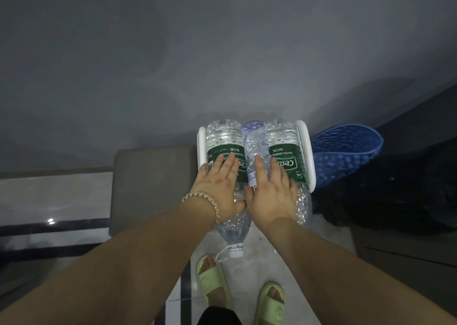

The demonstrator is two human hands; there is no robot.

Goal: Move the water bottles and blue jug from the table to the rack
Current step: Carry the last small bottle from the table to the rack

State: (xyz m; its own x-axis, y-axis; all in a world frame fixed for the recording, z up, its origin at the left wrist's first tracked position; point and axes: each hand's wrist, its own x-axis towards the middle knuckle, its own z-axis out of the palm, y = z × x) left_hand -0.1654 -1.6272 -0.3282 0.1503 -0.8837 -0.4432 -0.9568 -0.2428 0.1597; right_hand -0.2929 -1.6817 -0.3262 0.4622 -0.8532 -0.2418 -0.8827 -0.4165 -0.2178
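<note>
Three clear water bottles lie on their sides in a white rack [307,151] against the wall. The left bottle [223,139] and the right bottle [284,141] are large with green labels. A slimmer bottle [256,141] lies on top between them. The left bottle's white cap [236,250] points toward me. My left hand [217,188] rests flat, fingers apart, on the left bottle. My right hand [270,193] lies flat over the slim bottle and the right one. No blue jug is in view.
A blue perforated basket [346,151] leans to the right of the rack, over dark bags [383,201]. A grey panel [150,186] stands to the left. My feet in green slippers [215,277] are on the tiled floor below.
</note>
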